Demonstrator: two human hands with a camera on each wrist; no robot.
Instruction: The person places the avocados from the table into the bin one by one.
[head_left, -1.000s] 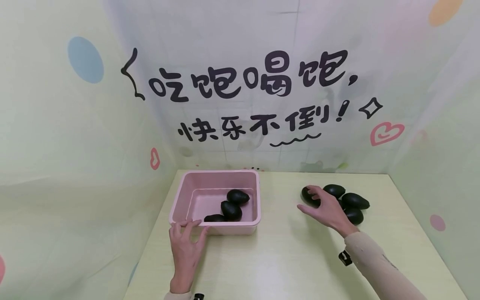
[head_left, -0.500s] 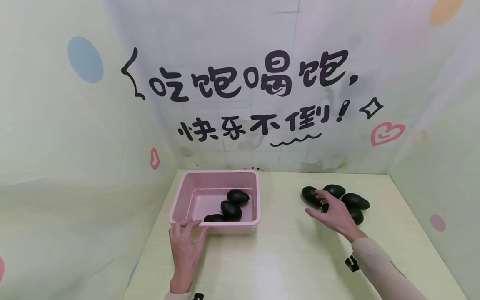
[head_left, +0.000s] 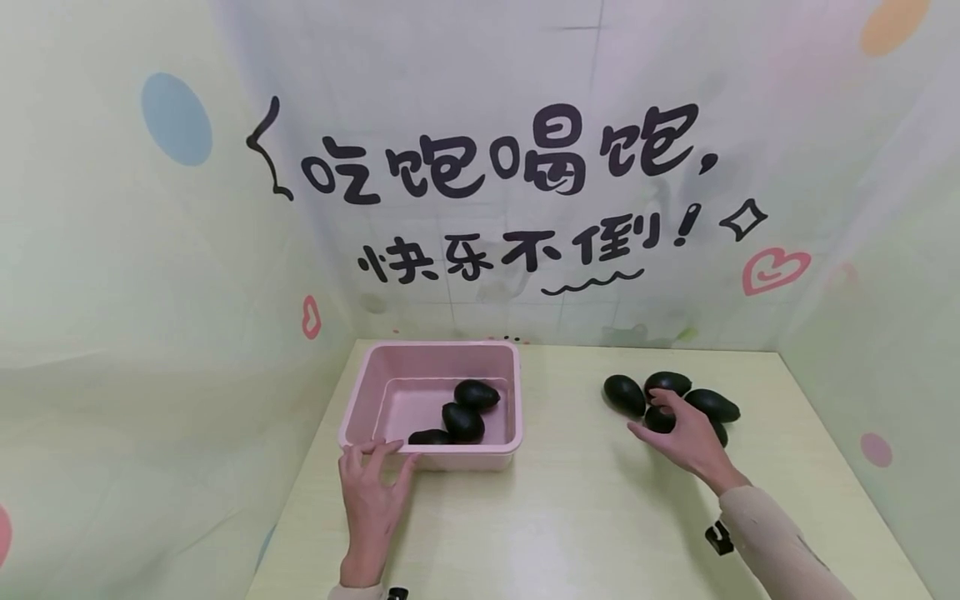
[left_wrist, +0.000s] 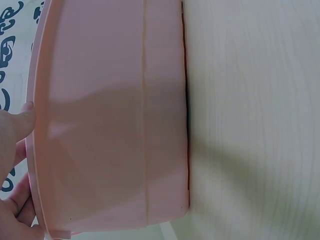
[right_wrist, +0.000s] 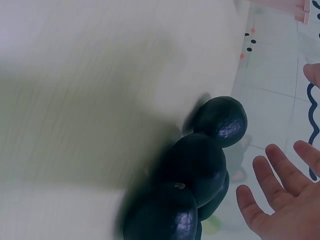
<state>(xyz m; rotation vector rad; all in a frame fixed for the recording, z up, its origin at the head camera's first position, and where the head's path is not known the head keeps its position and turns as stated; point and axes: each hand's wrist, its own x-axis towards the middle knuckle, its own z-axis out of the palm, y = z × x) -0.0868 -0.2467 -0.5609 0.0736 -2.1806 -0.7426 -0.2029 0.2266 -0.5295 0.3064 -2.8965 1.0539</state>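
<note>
My left hand [head_left: 371,496] holds the front rim of a pink plastic bin [head_left: 480,461] near its left corner. In the left wrist view the fingers and thumb are at the rim, beside the bin's outer wall [left_wrist: 110,140]. Three dark avocados lie inside, the middle avocado [head_left: 462,422] against the other two. My right hand [head_left: 692,440] hovers over several more avocados on the table, thumb and fingers spread apart and holding nothing. The leftmost avocado [head_left: 624,395] lies beside its fingertips. In the right wrist view a gap shows between the hand [right_wrist: 290,200] and the cluster's front avocado [right_wrist: 192,167].
A pale wood-look table [head_left: 547,525] carries everything. Behind it hangs a printed curtain [head_left: 525,317] with dark lettering, and similar sheets close off both sides. A black strap piece [head_left: 718,538] hangs below the right sleeve [head_left: 776,542].
My right hand has moved right and slightly nearer, away from the leftmost avocado and over the middle of the cluster. The left hand and the bin have stayed put.
</note>
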